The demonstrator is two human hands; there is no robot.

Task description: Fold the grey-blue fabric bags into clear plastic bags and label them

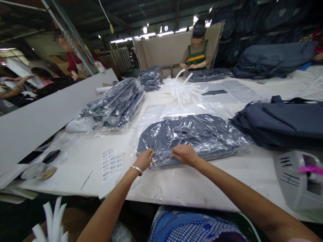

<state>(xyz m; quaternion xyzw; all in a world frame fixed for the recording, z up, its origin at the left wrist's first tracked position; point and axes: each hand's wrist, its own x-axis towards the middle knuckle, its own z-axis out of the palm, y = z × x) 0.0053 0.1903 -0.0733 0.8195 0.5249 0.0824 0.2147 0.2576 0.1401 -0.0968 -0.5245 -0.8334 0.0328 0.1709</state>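
A dark blue-grey fabric bag (196, 134) in a clear plastic bag (242, 139) lies flat on the white table (202, 188) before me. My left hand (145, 159), a silver bracelet at its wrist, pinches the plastic at the near left corner of the wrapped bag. Just to its right, my right hand (185, 154) rests at the near edge with curled fingers against the plastic. Whether the right fingertips grip the film cannot be made out. More clear plastic sheets (151, 112) lie under and behind the wrapped bag.
Wrapped bags (116, 104) are piled at the back left. White foam strips (179, 89) lie behind the work. An unwrapped dark bag (282, 121) is at right, above a tape dispenser (295, 181). Barcode label sheets (111, 166) lie at left. A co-worker (198, 50) stands across the table.
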